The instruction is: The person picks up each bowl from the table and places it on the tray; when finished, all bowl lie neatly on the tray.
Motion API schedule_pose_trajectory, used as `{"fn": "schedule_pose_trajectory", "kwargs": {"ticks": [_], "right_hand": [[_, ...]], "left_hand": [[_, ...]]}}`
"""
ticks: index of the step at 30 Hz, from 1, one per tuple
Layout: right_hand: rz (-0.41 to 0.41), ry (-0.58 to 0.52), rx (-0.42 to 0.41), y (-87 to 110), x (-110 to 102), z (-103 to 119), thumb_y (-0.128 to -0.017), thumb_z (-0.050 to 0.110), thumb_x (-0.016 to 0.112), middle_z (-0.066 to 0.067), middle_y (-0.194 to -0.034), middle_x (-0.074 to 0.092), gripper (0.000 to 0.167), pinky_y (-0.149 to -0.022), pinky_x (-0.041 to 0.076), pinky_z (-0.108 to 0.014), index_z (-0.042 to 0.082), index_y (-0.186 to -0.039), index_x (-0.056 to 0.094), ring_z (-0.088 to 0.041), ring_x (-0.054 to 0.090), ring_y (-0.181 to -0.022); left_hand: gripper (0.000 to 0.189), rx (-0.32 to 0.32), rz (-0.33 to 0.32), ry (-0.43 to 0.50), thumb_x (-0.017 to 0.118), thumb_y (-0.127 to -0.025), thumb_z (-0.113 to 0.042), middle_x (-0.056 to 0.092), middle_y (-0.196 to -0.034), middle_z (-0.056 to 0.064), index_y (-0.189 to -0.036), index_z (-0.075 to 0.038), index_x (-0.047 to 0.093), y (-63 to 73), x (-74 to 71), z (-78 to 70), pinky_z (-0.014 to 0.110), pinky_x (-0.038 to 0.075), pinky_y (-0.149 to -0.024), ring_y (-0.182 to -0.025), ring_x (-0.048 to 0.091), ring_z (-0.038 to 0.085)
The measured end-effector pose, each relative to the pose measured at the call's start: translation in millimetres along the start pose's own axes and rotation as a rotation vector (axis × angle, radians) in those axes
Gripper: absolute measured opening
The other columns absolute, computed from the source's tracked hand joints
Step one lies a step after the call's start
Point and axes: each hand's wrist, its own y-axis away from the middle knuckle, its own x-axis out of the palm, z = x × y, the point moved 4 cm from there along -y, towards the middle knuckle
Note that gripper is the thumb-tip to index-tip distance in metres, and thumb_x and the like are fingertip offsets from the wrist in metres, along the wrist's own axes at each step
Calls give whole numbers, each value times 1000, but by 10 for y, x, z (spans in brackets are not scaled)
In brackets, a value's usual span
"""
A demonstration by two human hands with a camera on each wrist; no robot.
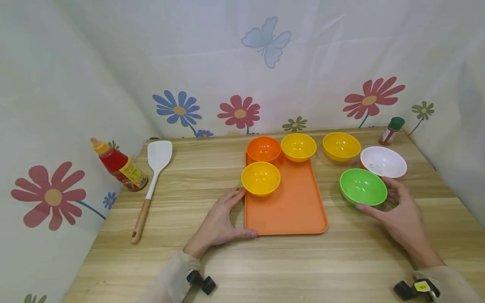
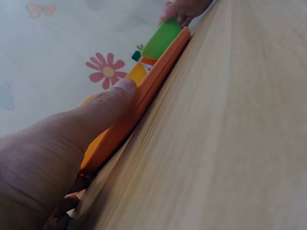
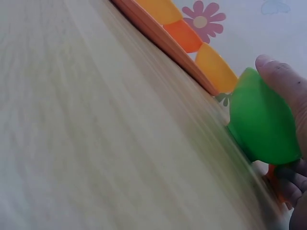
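My right hand (image 1: 403,214) holds a green bowl (image 1: 363,187) to the right of the orange tray (image 1: 288,214), thumb on its near side and fingers on its right. The right wrist view shows the thumb at the rim of the green bowl (image 3: 264,122). With my left hand (image 1: 219,223) I hold the tray's near left corner, thumb along the front edge and fingers at the left side. A yellow bowl (image 1: 260,179) sits on the tray, close to my left fingertips. Behind it, at the tray's far end, are an orange bowl (image 1: 264,149) and another yellow bowl (image 1: 298,147).
Right of the tray stand a third yellow bowl (image 1: 341,146) and a white-lined bowl (image 1: 383,162), just behind the green one. A green-capped spice jar (image 1: 391,131) is at the far right. On the left lie a white spatula (image 1: 154,176) and a red sauce bottle (image 1: 121,166).
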Motion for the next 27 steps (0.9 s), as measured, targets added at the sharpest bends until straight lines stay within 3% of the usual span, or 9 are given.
{"fn": "schedule_pose_trajectory", "kwargs": {"ticks": [5, 13, 21, 23, 27], "right_hand": [[10, -22, -8, -13, 24, 16, -85, 41, 100, -30, -161, 53, 114, -92, 34, -1, 8, -172, 34, -51, 56, -139], [25, -84, -13, -30, 55, -10, -87, 33, 99, -29, -171, 43, 113, -111, 29, 1, 6, -172, 29, -54, 45, -154], [14, -148, -41, -42, 69, 19, -89, 20, 97, -31, -169, 42, 109, -104, 35, 3, 2, -171, 28, -51, 47, -152], [12, -152, -44, -30, 68, 35, -89, 19, 97, -30, -169, 42, 108, -104, 37, 3, 2, -171, 28, -43, 49, -152], [11, -181, -60, -14, 84, 73, -89, 15, 97, -29, -168, 43, 106, -102, 42, 1, 3, -171, 30, -13, 54, -145]], "left_hand": [[131, 3, 2, 0, 93, -69, -82, 37, -180, 5, -175, -25, 40, -11, -6, -2, 64, 32, -132, -168, 31, 29], [130, -12, 7, 6, 93, -70, -81, 36, -180, 4, -174, -25, 40, -3, 1, 4, 64, 32, -132, -168, 31, 29], [130, -9, 5, 7, 93, -69, -81, 36, -180, 5, -174, -24, 40, -2, -6, 3, 63, 32, -132, -167, 32, 30], [130, -7, 5, 3, 93, -69, -81, 36, -180, 5, -174, -24, 41, -4, -4, 4, 63, 32, -132, -167, 32, 29], [130, -1, 2, 1, 94, -69, -81, 36, -181, 5, -174, -25, 40, 0, -5, 0, 63, 32, -132, -168, 32, 29]]}}
